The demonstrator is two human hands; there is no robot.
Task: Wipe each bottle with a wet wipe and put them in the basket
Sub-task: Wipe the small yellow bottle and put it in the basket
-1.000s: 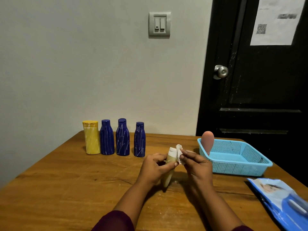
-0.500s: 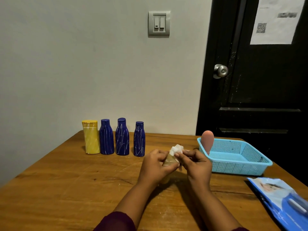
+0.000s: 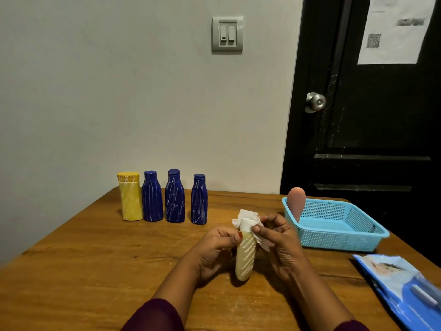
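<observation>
Head view is showing the person working on a cream bottle [image 3: 245,258], held just above the bench [image 3: 95,259] between both hands and apart from the basket [image 3: 338,242]. The left hand [image 3: 214,249] is gripping the bottle's body, its fingers [image 3: 232,237] curled round the left side. The right hand [image 3: 281,244] is pinching the wet wipe [image 3: 245,215] against the white cap, its fingers [image 3: 260,231] clamped on the tissue.

To do this step well, I am judging that the left hand should be turning the bottle slowly while the right is drawing the wipe from the cap down toward the rounded base. That way every white streak on the body is getting covered, not only the neck. A firm grip near the middle is making sense, since a damp, smooth bottle is probably slippery.

The bottle's far side is facing away, so I cannot tell how clean it is. The pink bottle [image 3: 296,201] is sitting in the basket's near-left corner, its base hiding behind the mesh wall. The wipe pack [image 3: 405,283] is being cut off by the frame's right and bottom edges. The yellow bottle [image 3: 130,199] and three blue bottles [image 3: 175,199] are waiting in a row by the wall, and their pale streaks are reading as either dirt or pattern.
</observation>
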